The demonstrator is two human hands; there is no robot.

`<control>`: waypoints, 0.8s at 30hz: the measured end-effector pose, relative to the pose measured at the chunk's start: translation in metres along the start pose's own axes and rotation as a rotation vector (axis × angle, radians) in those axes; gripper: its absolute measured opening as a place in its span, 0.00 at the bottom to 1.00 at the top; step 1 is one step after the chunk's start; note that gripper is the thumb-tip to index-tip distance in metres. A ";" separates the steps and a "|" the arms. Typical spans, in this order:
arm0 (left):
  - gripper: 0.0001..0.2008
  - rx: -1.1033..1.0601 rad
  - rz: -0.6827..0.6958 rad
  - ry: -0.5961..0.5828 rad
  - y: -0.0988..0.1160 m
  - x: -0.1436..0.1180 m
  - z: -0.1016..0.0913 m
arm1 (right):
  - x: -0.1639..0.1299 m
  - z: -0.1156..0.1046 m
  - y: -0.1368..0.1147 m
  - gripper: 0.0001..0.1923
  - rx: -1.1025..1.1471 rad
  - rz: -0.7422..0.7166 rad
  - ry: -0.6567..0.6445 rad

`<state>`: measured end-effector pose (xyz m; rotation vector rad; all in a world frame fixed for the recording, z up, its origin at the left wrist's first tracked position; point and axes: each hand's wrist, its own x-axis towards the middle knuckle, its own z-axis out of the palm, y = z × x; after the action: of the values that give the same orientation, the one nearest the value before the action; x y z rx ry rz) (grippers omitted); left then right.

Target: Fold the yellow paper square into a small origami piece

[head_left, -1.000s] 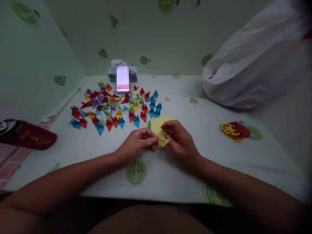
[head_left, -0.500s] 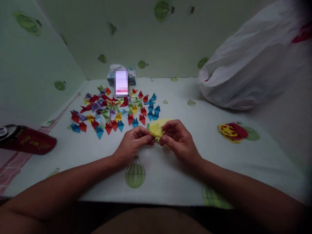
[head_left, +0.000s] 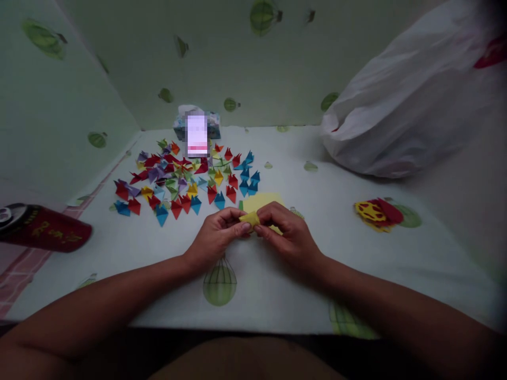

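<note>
Both my hands pinch a small folded piece of yellow paper (head_left: 249,218) above the table. My left hand (head_left: 219,232) grips its left side between thumb and fingers. On the right side, my right hand (head_left: 289,232) closes on it with thumb and index finger, the two thumbs nearly meeting. Partly covered by my hands, flat yellow paper sheets (head_left: 263,201) lie on the table just behind. Beyond them to the left spread many small folded paper cranes (head_left: 184,203) in red, blue, purple, green and yellow.
A tissue box (head_left: 215,125) stands at the back, a phone with a lit, blurred screen (head_left: 197,134) in front of it. At left lies a red can (head_left: 59,228). A large white plastic bag (head_left: 388,116) fills the back right, with red and yellow cut-out pieces (head_left: 380,214) nearer me.
The yellow paper's raised flaps have gone down and it looks more compact between my fingers. My right hand has shifted slightly left and lower, exposing more of the yellow sheets behind.
</note>
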<state>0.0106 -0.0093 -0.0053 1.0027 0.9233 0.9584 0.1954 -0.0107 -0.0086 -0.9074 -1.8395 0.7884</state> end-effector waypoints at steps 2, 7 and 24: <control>0.13 0.034 0.011 0.014 0.002 -0.001 0.001 | 0.000 0.000 -0.001 0.07 -0.007 -0.009 -0.007; 0.14 0.033 0.060 0.036 0.004 0.000 0.002 | 0.001 -0.002 -0.003 0.09 0.091 0.110 -0.029; 0.10 0.203 0.154 0.056 0.004 -0.003 0.000 | 0.002 -0.005 -0.007 0.11 0.180 0.275 -0.032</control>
<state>0.0092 -0.0110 -0.0010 1.2385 1.0160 1.0403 0.1976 -0.0119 -0.0002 -1.0473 -1.6592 1.1254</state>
